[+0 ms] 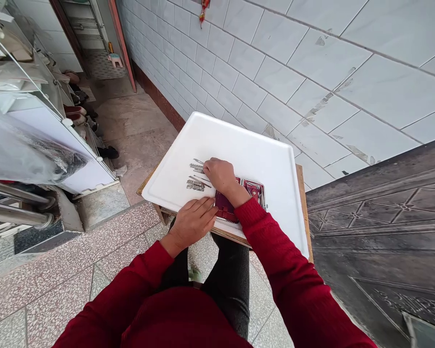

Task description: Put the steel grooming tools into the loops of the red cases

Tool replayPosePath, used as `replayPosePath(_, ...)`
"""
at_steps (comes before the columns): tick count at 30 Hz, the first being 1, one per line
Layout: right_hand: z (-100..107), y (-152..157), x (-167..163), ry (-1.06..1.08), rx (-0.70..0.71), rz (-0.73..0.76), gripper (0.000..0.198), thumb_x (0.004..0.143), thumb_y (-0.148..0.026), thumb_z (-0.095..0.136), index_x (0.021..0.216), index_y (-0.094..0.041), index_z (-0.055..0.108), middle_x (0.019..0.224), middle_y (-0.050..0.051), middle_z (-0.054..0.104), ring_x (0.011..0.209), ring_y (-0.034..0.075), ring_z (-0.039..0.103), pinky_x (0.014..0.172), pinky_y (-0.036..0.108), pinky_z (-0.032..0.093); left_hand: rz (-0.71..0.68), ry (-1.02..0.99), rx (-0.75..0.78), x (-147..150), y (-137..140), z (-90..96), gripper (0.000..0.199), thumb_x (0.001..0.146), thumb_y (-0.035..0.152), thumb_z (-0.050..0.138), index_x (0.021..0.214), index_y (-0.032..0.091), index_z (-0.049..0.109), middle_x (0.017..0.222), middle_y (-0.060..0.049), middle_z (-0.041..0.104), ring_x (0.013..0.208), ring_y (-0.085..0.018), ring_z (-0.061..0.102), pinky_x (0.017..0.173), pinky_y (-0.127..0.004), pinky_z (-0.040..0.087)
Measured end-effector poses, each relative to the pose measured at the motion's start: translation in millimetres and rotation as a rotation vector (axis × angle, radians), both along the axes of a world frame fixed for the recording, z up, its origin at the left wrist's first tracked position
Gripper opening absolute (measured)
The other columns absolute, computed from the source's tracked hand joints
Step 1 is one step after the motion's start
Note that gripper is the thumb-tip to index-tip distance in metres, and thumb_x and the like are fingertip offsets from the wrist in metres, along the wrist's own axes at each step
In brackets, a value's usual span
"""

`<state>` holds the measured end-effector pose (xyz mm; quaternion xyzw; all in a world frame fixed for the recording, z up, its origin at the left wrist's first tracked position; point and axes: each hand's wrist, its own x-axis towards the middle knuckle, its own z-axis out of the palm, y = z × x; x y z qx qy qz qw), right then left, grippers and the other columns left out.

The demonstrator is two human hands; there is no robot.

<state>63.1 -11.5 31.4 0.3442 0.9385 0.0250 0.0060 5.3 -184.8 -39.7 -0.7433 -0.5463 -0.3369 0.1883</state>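
My right hand [220,175] reaches over the white tabletop with its fingers curled together at a group of slim metal manicure tools [196,167]; whatever is between its fingertips is hidden. Closer to me lie several nail clippers [195,184] and a thin metal tool [202,180]. My left hand [195,221] rests flat, fingers stretched out, against the left edge of a dark red manicure case [226,209]. The case lies unfolded, partly covered by my right wrist. Its right half [254,190] holds small metal tools, among them what look like scissors.
The white tray-like top [261,154] has a raised rim and sits on a wooden table [300,179]. A tiled wall [253,63] stands behind it and a dark carved panel [380,217] to the right. A shoe rack [83,116] is at the left.
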Motion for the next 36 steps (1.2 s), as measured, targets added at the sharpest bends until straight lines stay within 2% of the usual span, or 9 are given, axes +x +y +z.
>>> replayPosePath(8, 6, 17, -16, -0.203, 0.013, 0.146, 0.031, 0.105, -0.017, 0.041, 0.12, -0.012, 0.068, 0.119, 0.017, 0.073, 0.107, 0.027, 0.069, 0.081, 0.033, 0.049, -0.003, -0.011, -0.006, 0, 0, -2.1, 0.02, 0.099, 0.019, 0.058, 0.115, 0.017, 0.071, 0.128, -0.009, 0.075, 0.121, -0.023, 0.069, 0.099, -0.038, 0.055)
replayPosePath(13, 13, 16, -18, -0.214, 0.003, 0.14, 0.03, 0.104, -0.017, 0.043, 0.12, -0.012, 0.068, 0.121, 0.017, 0.073, 0.11, 0.028, 0.069, 0.084, 0.033, 0.049, -0.007, -0.012, -0.021, -1, 0, -3.2, 0.022, 0.099, 0.019, 0.057, 0.116, 0.018, 0.071, 0.128, -0.009, 0.074, 0.122, -0.023, 0.068, 0.1, -0.038, 0.055)
replayPosePath(18, 11, 11, -9, -0.107, -0.005, 0.146, 0.028, 0.105, -0.019, 0.042, 0.117, -0.012, 0.067, 0.118, 0.016, 0.072, 0.104, 0.025, 0.068, 0.08, 0.031, 0.047, -0.011, -0.003, -0.048, -1, -1, -4.7, 0.024, 0.1, 0.019, 0.056, 0.118, 0.019, 0.071, 0.131, -0.01, 0.073, 0.124, -0.023, 0.067, 0.101, -0.038, 0.054)
replayPosePath(22, 6, 13, -1, 0.129, -0.043, 0.148, 0.022, 0.102, -0.016, 0.045, 0.107, -0.013, 0.066, 0.111, 0.015, 0.072, 0.097, 0.023, 0.067, 0.077, 0.03, 0.045, 0.001, 0.001, -0.052, 0, -1, -4.3, 0.024, 0.1, 0.019, 0.055, 0.118, 0.019, 0.071, 0.132, -0.009, 0.073, 0.125, -0.023, 0.067, 0.102, -0.038, 0.054)
replayPosePath(25, 0, 16, 6, 0.45, -0.237, 0.1, 0.011, 0.094, -0.014, 0.053, 0.091, -0.016, 0.064, 0.093, 0.008, 0.072, 0.081, 0.018, 0.064, 0.074, 0.029, 0.045, 0.008, 0.0, -0.033, 0, -1, -3.6, 0.022, 0.1, 0.019, 0.056, 0.117, 0.019, 0.07, 0.131, -0.009, 0.073, 0.124, -0.023, 0.067, 0.102, -0.038, 0.054)
replayPosePath(28, -8, 18, 15, 0.802, -0.619, -0.012, 0.008, 0.086, -0.018, 0.06, 0.079, -0.02, 0.057, 0.068, -0.001, 0.064, 0.062, 0.013, 0.056, 0.061, 0.026, 0.043, 0.006, 0.002, -0.028, 0, -1, -2.5, 0.022, 0.1, 0.019, 0.057, 0.117, 0.018, 0.07, 0.131, -0.009, 0.073, 0.125, -0.023, 0.067, 0.102, -0.038, 0.053)
replayPosePath(30, -13, 19, 21, 0.969, -0.89, -0.092, 0.007, 0.081, -0.023, 0.065, 0.083, -0.021, 0.058, 0.062, -0.005, 0.06, 0.053, 0.011, 0.05, 0.051, 0.024, 0.038, 0.005, 0.008, -0.038, 0, -1, -1.8, 0.022, 0.1, 0.019, 0.057, 0.117, 0.019, 0.07, 0.131, -0.009, 0.073, 0.124, -0.023, 0.067, 0.101, -0.038, 0.053)
replayPosePath(33, -15, 19, 32, 1.108, -1.153, -0.119, 0.038, 0.072, -0.029, 0.075, 0.106, -0.019, 0.061, 0.062, -0.006, 0.063, 0.051, 0.01, 0.05, 0.046, 0.023, 0.035, 0.005, 0.007, -0.034, 0, 0, -1.2, 0.022, 0.1, 0.019, 0.057, 0.118, 0.018, 0.07, 0.131, -0.01, 0.073, 0.122, -0.023, 0.068, 0.099, -0.038, 0.054)
replayPosePath(36, -13, 18, 43, 1.145, -1.235, -0.103, 0.062, 0.066, -0.031, 0.082, 0.122, -0.018, 0.059, 0.064, -0.006, 0.067, 0.051, 0.01, 0.054, 0.045, 0.022, 0.036, 0.003, 0.002, -0.033, -1, 0, -1.4, 0.023, 0.1, 0.019, 0.057, 0.119, 0.018, 0.069, 0.131, -0.01, 0.073, 0.121, -0.023, 0.069, 0.098, -0.038, 0.054)
